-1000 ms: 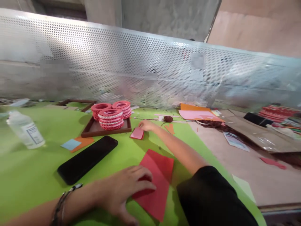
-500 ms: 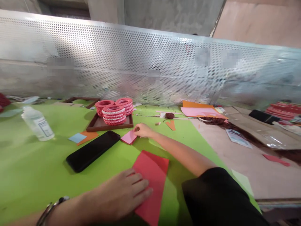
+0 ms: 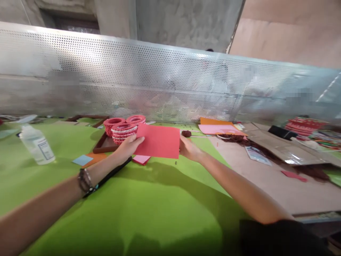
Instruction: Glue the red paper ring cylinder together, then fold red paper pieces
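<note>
A sheet of red paper (image 3: pixel 160 141) is held up above the green table top, its broad side facing me. My left hand (image 3: pixel 130 147) grips its left edge, thumb on the near face and the other fingers hidden behind. At the right edge my right hand (image 3: pixel 188 147) holds the same sheet, fingers mostly out of sight. Below the sheet lies a small pink and red paper piece (image 3: pixel 142 159). Behind my left hand, stacks of red and white bangles (image 3: pixel 124 132) stand on a brown wooden tray (image 3: pixel 100 145). A black phone (image 3: pixel 117 170) is partly covered by my left forearm.
A clear plastic bottle (image 3: pixel 37 145) stands at the left. Blue paper (image 3: pixel 82 160) and orange paper (image 3: pixel 94 159) lie nearby. Dark yarn (image 3: pixel 186 133) sits behind my right hand; a flat cardboard piece (image 3: pixel 282 145) lies at the right. A perforated metal panel (image 3: pixel 160 81) runs along the back.
The red paper has been lifted off the table and turned broadside. My right hand has left the small pink paper and now holds the sheet's right edge; my left hand moved forward with it.
</note>
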A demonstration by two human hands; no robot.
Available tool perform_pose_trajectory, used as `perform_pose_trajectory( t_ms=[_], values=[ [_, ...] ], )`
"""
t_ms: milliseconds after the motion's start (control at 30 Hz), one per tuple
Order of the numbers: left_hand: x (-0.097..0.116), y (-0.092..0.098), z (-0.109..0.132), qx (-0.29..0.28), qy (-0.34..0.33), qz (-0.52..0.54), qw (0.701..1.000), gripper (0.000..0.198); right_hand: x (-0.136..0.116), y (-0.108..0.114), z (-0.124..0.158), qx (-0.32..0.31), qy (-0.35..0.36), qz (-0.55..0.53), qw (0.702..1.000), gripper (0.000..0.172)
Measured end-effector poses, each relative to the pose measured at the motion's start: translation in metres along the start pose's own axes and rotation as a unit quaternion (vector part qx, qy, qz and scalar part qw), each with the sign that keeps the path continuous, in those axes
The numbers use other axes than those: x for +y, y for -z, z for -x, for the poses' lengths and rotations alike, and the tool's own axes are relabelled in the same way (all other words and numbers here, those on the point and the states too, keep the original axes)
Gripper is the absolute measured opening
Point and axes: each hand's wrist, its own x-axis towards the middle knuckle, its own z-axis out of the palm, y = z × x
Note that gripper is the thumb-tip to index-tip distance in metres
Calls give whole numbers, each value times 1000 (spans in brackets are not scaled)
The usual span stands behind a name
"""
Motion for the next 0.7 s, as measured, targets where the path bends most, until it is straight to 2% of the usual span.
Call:
perform_pose_trajectory(
  t_ms=[67, 133, 200, 300, 400, 500, 633, 700],
  values=[
    [-10, -11, -3, -45, 44, 80, 995, 25, 7, 5, 16, -2, 16, -83, 996, 32],
    [-19, -19, -1, -83, 78, 104, 988, 30, 14, 7, 27, -10, 63, -102, 993, 45],
    [-26, -22, 2, -110, 91, 105, 984, 34, 19, 9, 32, -32, 116, -86, 989, 49],
    [-32, -24, 9, -153, 81, 73, 982, 37, 22, 8, 32, -83, 182, -36, 979, 35],
    [-32, -26, 19, -159, 60, 3, 985, 34, 23, 4, 30, -115, 224, 10, 968, 16],
    [-29, -29, 30, -172, 79, -11, 982, 35, 21, 2, 34, -132, 227, 47, 964, 13],
    [-27, -31, 37, -197, 103, -12, 975, 38, 11, 10, 43, -218, 186, 144, 947, 17],
    [-26, -31, 35, -205, 113, -22, 972, 39, 7, 16, 46, -238, 166, 194, 937, 9]
  ],
)
